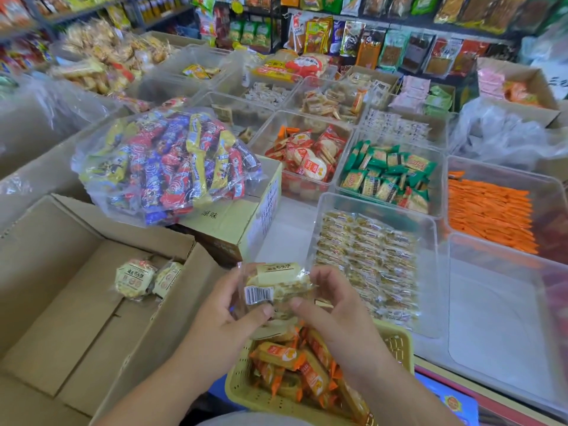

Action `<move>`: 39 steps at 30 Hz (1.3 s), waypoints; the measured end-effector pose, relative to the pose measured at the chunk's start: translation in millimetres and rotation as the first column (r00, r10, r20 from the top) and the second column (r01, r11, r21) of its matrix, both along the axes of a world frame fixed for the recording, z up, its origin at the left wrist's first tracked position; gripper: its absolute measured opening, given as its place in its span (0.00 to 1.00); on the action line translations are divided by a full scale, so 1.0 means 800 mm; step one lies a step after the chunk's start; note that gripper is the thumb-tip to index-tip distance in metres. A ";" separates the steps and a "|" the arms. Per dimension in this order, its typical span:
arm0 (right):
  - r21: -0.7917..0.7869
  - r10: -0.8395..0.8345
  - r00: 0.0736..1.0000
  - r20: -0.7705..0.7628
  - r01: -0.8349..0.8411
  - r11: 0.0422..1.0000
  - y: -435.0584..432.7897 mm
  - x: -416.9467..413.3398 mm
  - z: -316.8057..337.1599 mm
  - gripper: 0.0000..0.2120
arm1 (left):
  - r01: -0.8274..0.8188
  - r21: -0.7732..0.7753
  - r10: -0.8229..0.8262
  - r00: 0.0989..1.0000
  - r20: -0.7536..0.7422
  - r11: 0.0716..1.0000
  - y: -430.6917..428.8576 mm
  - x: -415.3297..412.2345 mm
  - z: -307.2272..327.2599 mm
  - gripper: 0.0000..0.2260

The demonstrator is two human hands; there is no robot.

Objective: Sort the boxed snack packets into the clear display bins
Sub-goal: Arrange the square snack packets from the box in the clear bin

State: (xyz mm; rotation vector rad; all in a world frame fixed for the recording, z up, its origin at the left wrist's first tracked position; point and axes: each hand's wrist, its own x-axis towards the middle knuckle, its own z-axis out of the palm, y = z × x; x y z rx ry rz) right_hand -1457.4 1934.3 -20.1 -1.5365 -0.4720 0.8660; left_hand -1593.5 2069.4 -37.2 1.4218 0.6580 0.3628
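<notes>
The closed cardboard box under the big bag of mixed packets carries the printed characters 原味 on its top flap. The clear packet held in both hands bears a white barcode sticker and a pale label strip whose characters are too blurred to read.

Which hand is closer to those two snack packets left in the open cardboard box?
Left. The left hand is just right of the two packets in the box; the right hand is farther right, across the held packet.
</notes>
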 end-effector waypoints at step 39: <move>-0.358 0.320 0.597 0.736 -0.058 0.932 -0.014 -0.008 -0.026 0.43 | 0.097 0.346 -0.047 0.987 -0.152 0.933 -0.004 0.012 -0.017 0.28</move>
